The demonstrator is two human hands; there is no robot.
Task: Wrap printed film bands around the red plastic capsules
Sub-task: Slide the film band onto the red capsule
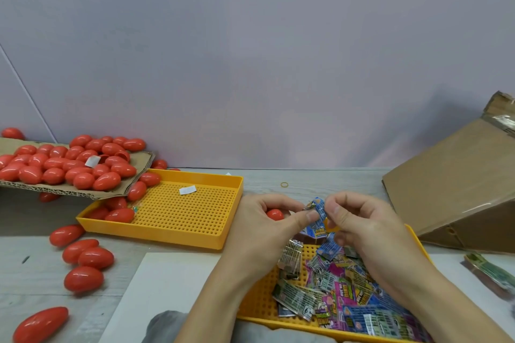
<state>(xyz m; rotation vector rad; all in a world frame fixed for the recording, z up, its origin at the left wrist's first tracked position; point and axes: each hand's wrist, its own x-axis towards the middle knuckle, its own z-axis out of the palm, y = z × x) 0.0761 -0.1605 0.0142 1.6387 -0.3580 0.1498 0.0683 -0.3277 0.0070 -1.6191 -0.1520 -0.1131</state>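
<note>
Fingers of both hands pinch a blue film band (pixel 317 210); left hand (pixel 267 220) half hides a red capsule (pixel 275 214).

Those red capsules (pixel 83 278) are shiny smooth plastic. Left of them... nah, right of them, the yellow tray (pixel 184 211) is matt perforated plastic, film bands (pixel 334 287) look glossy, raw corrugated cardboard (pixel 69 191) behind.

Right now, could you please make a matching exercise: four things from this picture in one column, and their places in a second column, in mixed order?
Things:
1. rubber band
2. white slip
3. blue film band
4. cardboard box

Places:
A. pinched between both hands
B. at the far right of the table
C. inside the left yellow tray
D. on the bare table beyond the hands

Pairs: 1-D, 2-C, 3-A, 4-B
</note>
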